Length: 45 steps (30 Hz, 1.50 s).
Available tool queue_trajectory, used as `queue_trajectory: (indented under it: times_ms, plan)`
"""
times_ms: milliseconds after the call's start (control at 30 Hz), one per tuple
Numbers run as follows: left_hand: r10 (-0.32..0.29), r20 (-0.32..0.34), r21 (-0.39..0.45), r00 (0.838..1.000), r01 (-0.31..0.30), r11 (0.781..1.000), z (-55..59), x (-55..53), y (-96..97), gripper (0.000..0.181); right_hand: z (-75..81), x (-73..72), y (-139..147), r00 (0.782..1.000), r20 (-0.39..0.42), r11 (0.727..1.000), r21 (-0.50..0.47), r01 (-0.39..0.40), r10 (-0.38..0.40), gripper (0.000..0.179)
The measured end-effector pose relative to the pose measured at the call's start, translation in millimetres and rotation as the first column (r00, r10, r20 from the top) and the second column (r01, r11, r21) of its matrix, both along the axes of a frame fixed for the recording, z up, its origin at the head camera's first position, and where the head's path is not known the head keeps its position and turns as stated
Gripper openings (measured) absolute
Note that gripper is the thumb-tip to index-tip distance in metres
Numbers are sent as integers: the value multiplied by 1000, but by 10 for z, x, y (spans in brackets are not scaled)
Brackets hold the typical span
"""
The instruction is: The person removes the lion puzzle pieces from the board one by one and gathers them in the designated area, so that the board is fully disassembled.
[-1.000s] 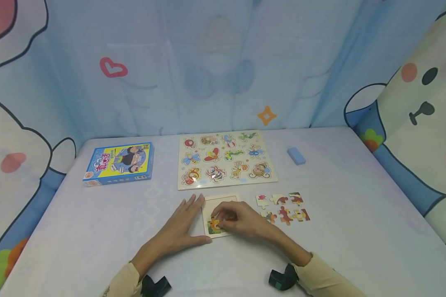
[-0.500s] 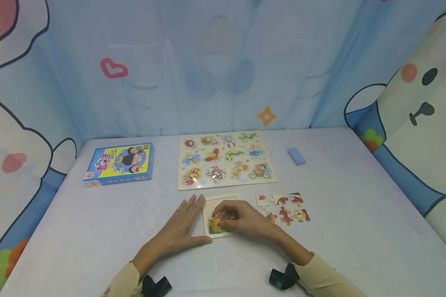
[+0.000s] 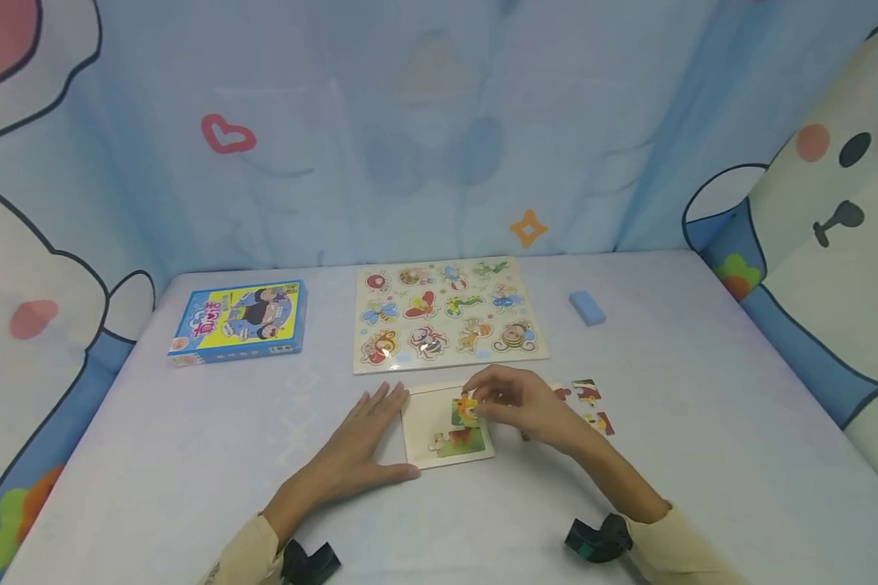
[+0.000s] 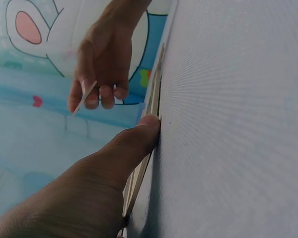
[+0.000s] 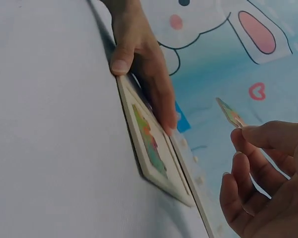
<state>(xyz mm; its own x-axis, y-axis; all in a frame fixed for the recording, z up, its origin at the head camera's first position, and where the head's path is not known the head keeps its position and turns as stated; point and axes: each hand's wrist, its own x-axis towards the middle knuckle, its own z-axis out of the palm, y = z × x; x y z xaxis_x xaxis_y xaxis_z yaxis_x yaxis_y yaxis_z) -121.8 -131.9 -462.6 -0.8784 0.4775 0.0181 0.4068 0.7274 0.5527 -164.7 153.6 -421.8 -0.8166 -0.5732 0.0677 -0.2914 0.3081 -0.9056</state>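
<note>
A small wooden puzzle tray (image 3: 419,431) lies on the table. Joined picture pieces (image 3: 462,443) fill part of its lower right. My left hand (image 3: 362,443) rests along the tray's left side with straight fingers, its thumb at the lower edge; the left wrist view shows that thumb (image 4: 134,144) against the tray's side. Between thumb and forefinger, my right hand (image 3: 530,406) pinches a jigsaw piece (image 3: 464,412) with a green and orange print. The right wrist view has this jigsaw piece (image 5: 229,113) raised above the tray (image 5: 161,183) and tilted.
Loose jigsaw pieces (image 3: 587,392) lie right of the tray, partly behind my right hand. Beyond the tray is a large insect puzzle board (image 3: 446,321). A blue and yellow box (image 3: 237,321) stands at the left, a blue block (image 3: 588,308) at the back right.
My right hand has lifted the jigsaw piece from the tray's lower left and moved it up and to the right. Bare wood shows in that corner. My left hand stays in place.
</note>
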Motion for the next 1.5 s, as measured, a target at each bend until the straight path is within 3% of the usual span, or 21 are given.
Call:
queue_trajectory:
  times_ms: [233,467,700,1067,1500]
  plan:
    - [-7,0,0,1000,7,1000,20,-3,5,98,-44,136,460,991,88,994,36,100,-103,25]
    - [-12,12,0,1000,12,1000,20,-4,24,97,-116,300,744,983,107,987,75,144,-151,21]
    - [-10,9,-2,1000,10,1000,32,-2,29,96,-142,411,829,987,70,974,187,126,-141,17]
    - [-11,9,-4,1000,11,1000,27,1,30,96,-178,474,863,996,-22,969,230,89,-86,15]
    - [-9,9,-5,1000,9,1000,12,-5,29,95,-154,484,832,995,-60,959,267,91,-77,8]
